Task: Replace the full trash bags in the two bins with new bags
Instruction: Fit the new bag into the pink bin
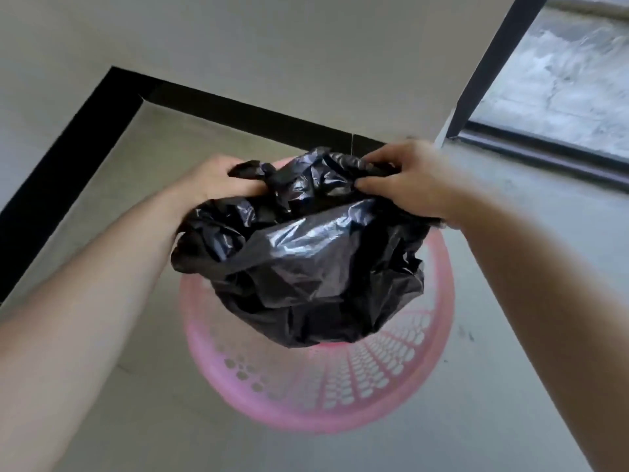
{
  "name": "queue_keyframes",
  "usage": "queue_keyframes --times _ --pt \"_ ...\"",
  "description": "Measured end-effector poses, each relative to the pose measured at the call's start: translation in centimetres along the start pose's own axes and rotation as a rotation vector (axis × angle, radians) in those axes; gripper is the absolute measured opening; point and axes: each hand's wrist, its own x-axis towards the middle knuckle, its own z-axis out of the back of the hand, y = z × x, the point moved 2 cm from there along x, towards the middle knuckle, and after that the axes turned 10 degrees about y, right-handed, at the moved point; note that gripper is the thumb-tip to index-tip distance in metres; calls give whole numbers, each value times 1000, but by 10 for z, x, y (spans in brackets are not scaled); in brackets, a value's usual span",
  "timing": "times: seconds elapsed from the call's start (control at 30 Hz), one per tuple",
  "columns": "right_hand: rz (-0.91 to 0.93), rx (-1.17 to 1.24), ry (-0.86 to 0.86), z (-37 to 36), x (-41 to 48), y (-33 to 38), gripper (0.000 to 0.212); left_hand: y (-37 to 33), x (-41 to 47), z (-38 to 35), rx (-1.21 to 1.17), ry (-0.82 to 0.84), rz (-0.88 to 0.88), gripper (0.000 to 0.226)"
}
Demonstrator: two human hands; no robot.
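Observation:
A pink perforated plastic bin (340, 396) stands on the floor in the middle of the head view. A crumpled black trash bag (306, 260) hangs partly inside it, its bulk above the rim. My left hand (218, 180) grips the bag's top edge on the left side. My right hand (412, 182) pinches the top edge on the right side. The bag hides the far rim and the inside of the bin. Only this one bin is in sight.
The bin sits in a corner where pale walls meet, with a black skirting strip (68, 158) along their base. A dark-framed window or glass door (544, 144) runs along the right. Grey floor (510, 335) surrounds the bin.

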Motion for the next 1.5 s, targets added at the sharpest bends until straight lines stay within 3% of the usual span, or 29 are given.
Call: queue_keyframes --times 0.1,0.23,0.33,0.43,0.53,0.67,0.8,0.93,1.07,1.13,1.2,1.23,1.33,1.4,1.5 --pt "-12 -144 -103 -5 17 0 18 -6 13 2 124 -151 25 18" --pt "-126 -368 -240 18 28 0 44 -19 20 11 140 -258 18 25" --pt "-206 -434 -338 36 30 -11 44 -17 23 26 -120 -422 -16 34" --pt "-233 -310 -390 35 33 -20 37 -13 23 26 -379 -498 -83 23" --pt "-258 -274 -452 25 36 -20 34 -14 23 24 -187 -615 -162 17" --pt "-213 -283 -468 21 38 -9 35 -9 16 31 61 -699 -116 40" --pt "-172 -312 -391 15 33 -3 39 -8 0 26 346 -721 11 41" --pt "-145 -344 -305 6 11 -3 53 -9 -20 10 347 -714 67 42" --pt "-225 -326 -103 9 -22 -12 77 -3 -46 -14 394 -512 106 40" --pt "-312 -257 -8 17 -38 -11 98 1 -60 -17 443 -411 138 74" --pt "-259 -153 -89 28 -43 -3 104 -4 -72 -14 470 -430 121 95" --pt "-185 -160 -133 33 -41 1 97 -7 -76 -11 464 -473 76 88" --pt "-20 -379 -134 41 -31 2 64 -16 -82 2 436 -560 -89 36" --pt "11 -445 -166 43 -29 -2 39 -17 -84 9 335 -571 -136 26" --pt "63 -440 -336 44 -27 -5 33 -25 -81 15 77 -553 -182 12"
